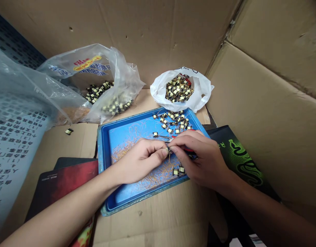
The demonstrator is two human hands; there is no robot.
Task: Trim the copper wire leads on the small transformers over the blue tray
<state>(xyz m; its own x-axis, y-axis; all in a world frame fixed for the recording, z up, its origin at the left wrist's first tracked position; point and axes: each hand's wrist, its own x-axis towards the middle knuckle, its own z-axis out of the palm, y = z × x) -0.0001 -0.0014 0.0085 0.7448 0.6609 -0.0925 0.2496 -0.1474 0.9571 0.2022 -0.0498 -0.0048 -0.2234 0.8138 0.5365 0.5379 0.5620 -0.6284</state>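
Both hands meet over the shallow blue plastic tray [103,164], which holds a cluster of small black-and-yellow wound components [174,121] and fine copper-coloured wire clippings [152,178]. The left hand [139,161] pinches one single component [169,150]. The right hand [201,161] grips a red-handled cutter [190,150] beside it. Behind the tray, a white plastic bag [158,91] and a clear plastic bag [121,79] hold more components.
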